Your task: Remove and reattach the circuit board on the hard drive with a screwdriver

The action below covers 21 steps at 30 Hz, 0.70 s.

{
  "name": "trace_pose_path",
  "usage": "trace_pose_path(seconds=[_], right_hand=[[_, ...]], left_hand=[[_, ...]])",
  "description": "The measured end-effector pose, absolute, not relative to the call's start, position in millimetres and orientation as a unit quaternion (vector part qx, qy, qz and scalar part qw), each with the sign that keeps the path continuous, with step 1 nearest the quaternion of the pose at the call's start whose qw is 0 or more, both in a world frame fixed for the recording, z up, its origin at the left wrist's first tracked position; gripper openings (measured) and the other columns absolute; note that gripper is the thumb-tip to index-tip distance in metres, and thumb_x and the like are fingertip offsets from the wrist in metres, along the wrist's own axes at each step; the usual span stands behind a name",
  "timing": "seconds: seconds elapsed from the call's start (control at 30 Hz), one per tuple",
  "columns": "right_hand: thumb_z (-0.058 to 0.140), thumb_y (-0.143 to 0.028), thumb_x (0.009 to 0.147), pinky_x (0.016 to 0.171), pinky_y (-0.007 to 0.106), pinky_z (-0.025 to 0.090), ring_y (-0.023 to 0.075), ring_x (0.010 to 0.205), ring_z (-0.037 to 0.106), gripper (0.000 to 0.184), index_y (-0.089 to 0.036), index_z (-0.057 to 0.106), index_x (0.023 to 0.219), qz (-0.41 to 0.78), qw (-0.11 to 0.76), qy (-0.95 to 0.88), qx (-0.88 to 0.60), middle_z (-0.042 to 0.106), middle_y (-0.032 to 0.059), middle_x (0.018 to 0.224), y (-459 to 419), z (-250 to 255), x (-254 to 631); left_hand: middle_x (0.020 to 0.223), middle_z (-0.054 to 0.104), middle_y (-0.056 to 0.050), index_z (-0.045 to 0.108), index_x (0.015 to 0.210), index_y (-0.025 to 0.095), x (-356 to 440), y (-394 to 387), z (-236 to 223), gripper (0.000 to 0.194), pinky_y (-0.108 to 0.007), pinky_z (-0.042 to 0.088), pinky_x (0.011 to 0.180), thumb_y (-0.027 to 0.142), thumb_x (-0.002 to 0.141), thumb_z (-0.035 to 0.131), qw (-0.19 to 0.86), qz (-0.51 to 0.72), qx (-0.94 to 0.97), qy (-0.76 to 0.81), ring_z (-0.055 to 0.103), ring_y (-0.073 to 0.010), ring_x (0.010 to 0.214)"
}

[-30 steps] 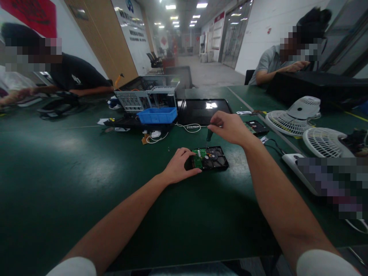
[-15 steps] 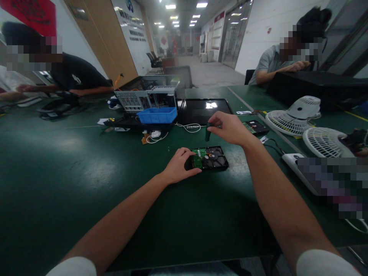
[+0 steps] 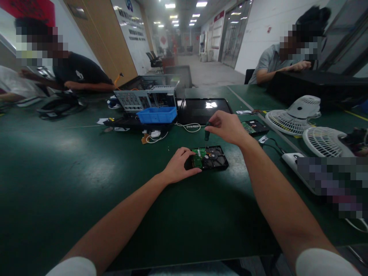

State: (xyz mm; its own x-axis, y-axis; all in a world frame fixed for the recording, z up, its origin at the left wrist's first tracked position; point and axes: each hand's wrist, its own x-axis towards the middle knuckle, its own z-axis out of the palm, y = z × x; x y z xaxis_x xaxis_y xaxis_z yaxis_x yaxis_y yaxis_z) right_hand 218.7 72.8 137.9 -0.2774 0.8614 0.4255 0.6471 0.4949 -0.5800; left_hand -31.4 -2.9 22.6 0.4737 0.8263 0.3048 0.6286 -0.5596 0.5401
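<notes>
Beyond your hands on the green tabletop [image 3: 186, 222], one open computer case [image 3: 126, 100] and one dark screen [image 3: 198, 109] bar the way forward; a white cable [image 3: 195, 131] lies loose before the screen. To your right sit two white fans [image 3: 306, 107]. One blue bin [image 3: 157, 117] stands against the case, its contents hidden at this angle. Drives counted: two. One hard drive [image 3: 217, 157] lies directly before you; the other drive [image 3: 257, 127] lies apart, near the fans. Your left hand [image 3: 179, 166] grips the near one's left end; your right hand [image 3: 227, 126] pinches one upright screwdriver [image 3: 207, 133] over it, tip contact unconfirmed.
</notes>
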Motion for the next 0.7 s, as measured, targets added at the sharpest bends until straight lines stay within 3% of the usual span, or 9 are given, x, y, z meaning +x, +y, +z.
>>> trace_pose_path(seconds=[0.4, 0.7], right_hand=[[0.083, -0.038, 0.080, 0.071, 0.035, 0.050, 0.0228, 0.079, 0.069, 0.025, -0.021, 0.067, 0.090, 0.066, 0.343, -0.803, -0.483, 0.075, 0.0055, 0.085, 77.5, 136.0, 221.7], [0.075, -0.030, 0.086, 0.075, 0.036, 0.051, 0.0233, 0.082, 0.070, 0.013, -0.020, 0.069, 0.091, 0.068, 0.341, -0.814, -0.465, 0.076, 0.0062, 0.088, 71.6, 140.7, 220.7]], left_hand=[[0.130, 0.054, -0.011, 0.059, 0.135, 0.025, -30.7, -3.0, 21.9, 0.067, -0.052, 0.051, 0.104, 0.063, 0.083, 0.077, 0.176, 0.275, 0.840, 0.434, 0.054, -0.0321, 0.122], [0.131, 0.054, -0.011, 0.059, 0.136, 0.025, -31.3, -2.3, 20.7, 0.068, -0.050, 0.050, 0.104, 0.063, 0.083, 0.076, 0.171, 0.274, 0.842, 0.433, 0.054, -0.0312, 0.122]])
